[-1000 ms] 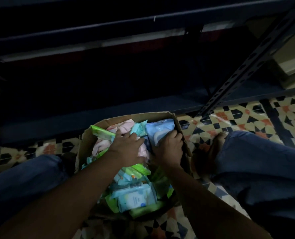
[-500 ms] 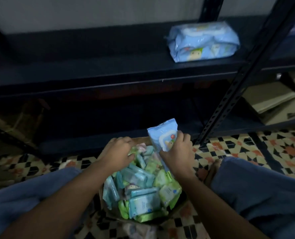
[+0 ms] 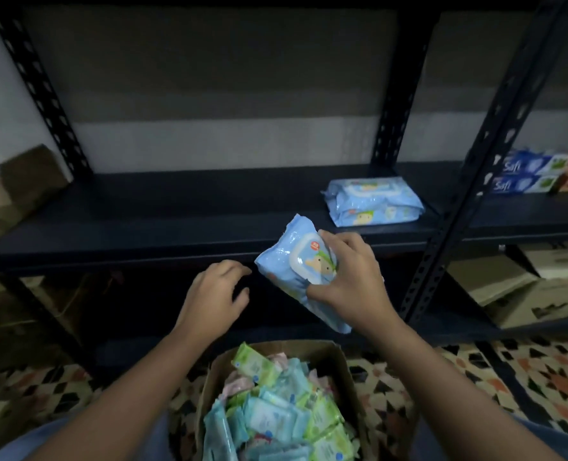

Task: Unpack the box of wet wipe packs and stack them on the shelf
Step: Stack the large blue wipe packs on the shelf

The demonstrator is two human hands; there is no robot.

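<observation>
My right hand (image 3: 352,281) grips a light blue wet wipe pack (image 3: 295,261), held tilted in the air just in front of the dark shelf board (image 3: 176,224). Empty, with fingers loosely curled, my left hand (image 3: 216,291) hovers to the left of the pack. Two more blue packs (image 3: 372,201) lie stacked on that shelf at the right. Below my arms stands the open cardboard box (image 3: 339,357), full of several small green, blue and pink wipe packs (image 3: 286,410).
Perforated black uprights (image 3: 455,207) frame the shelf bays. Toothpaste cartons (image 3: 528,174) sit in the right bay. Cardboard boxes (image 3: 522,291) fill the lower right shelf, another box (image 3: 26,181) stands at far left. Patterned tiles (image 3: 525,377) cover the floor; my knees flank the box.
My right hand has lifted the blue pack out of the box up to shelf height. My left hand left the box and rose empty. The view tilted up toward the shelf.
</observation>
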